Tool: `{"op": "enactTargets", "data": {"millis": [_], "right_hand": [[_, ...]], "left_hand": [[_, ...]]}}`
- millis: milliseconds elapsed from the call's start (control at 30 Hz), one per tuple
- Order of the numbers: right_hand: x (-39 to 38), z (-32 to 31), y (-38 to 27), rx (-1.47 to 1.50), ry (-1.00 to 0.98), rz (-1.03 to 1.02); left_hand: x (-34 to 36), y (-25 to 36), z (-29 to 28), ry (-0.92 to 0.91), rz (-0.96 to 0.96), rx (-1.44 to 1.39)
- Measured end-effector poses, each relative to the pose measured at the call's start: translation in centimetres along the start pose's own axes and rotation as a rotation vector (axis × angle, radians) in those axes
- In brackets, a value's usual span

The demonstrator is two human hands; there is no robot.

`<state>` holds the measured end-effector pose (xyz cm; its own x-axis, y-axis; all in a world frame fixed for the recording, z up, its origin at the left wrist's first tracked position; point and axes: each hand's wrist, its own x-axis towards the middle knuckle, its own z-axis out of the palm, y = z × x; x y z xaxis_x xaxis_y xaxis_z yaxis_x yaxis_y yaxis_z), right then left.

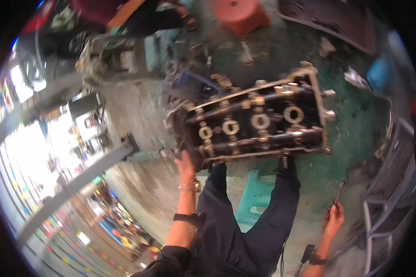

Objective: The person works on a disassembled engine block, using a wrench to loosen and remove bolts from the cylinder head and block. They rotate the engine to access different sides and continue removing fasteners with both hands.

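Observation:
An engine cylinder head (245,122) spans the middle in front of my legs, tilted up toward its right end. Two dark camshafts run along it, with several round openings in a row between them. My left hand (186,167) grips its near left corner, beside a dark toothed gear (176,131); some fingers are hidden there. Off to the right, away from the engine part, my right hand (333,218) is closed around a slim metal wrench (340,191) whose small head points up. Motion blurs the scene somewhat.
A turquoise plastic stool (255,196) shows between my legs. Beyond the engine part are a red stool (240,16), a brown tray (328,18) and a blue round object (378,75). Machinery (125,55) stands far left; a metal frame (379,217) stands at right.

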<state>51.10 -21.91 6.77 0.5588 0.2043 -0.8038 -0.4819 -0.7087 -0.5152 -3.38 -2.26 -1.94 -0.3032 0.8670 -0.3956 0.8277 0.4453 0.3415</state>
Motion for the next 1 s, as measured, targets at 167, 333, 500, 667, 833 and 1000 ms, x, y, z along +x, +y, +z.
{"op": "enactTargets", "data": {"millis": [167, 333, 500, 667, 833, 1000], "right_hand": [[-3.9, 5.5, -2.7, -0.152, -0.062, -0.182], [-14.6, 14.5, -1.7, -0.270, -0.012, -0.284], [-27.4, 23.9, 2.0, -0.337, -0.086, -0.233], [-31.7, 30.7, 1.5, -0.330, -0.232, -0.303], [-31.3, 34.1, 0.0, -0.415, -0.161, -0.408], [-28.7, 37.6, -1.2, -0.418, -0.145, -0.435]], "left_hand": [[-2.8, 7.7, 1.1, 0.096, -0.264, -0.252], [-3.3, 12.4, -2.9, -0.117, -0.342, -0.371], [-1.6, 5.3, -9.7, -0.344, -0.238, -0.706], [1.0, -2.7, -13.4, -0.294, -0.351, -0.789], [3.1, -6.4, -12.1, -0.325, -0.470, -1.000], [4.8, -4.7, -10.2, -0.422, -0.476, -1.131]]}}
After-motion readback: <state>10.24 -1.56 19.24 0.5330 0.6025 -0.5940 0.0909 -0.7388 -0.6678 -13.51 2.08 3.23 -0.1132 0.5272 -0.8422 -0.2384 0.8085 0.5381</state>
